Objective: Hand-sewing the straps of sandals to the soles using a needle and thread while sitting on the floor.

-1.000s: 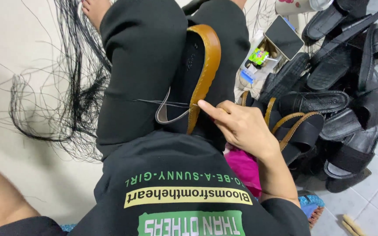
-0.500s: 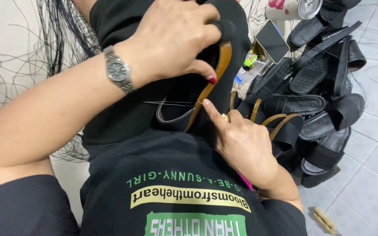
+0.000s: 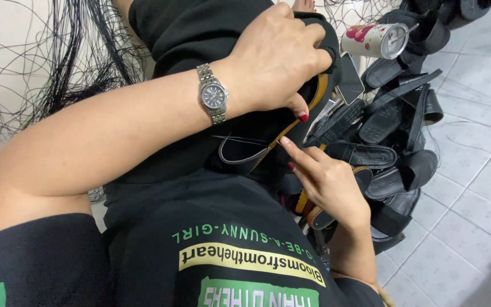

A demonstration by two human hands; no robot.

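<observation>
A black sandal with a tan sole edge (image 3: 268, 145) lies on my lap, over my black trousers. My left hand (image 3: 279, 57), with a metal watch at its wrist, reaches across from the left and is shut on the sandal's upper end. My right hand (image 3: 328, 185) sits just below and to the right. Its index fingertip and thumb press against the sole edge, pinching a thin black thread (image 3: 240, 138) that runs left across the sandal's grey-edged strap. The sandal's far end is hidden under my left hand.
A pile of black sandals and straps (image 3: 387, 131) lies on the tiled floor (image 3: 473, 193) to my right. A lidded tumbler (image 3: 376, 40) and a dark phone (image 3: 350, 79) lie near it. Loose black threads (image 3: 58, 68) spread over the floor at left.
My left arm has come in from the left and closed on the sandal's upper end. My right hand stays at the sole edge, and the view has shifted slightly.
</observation>
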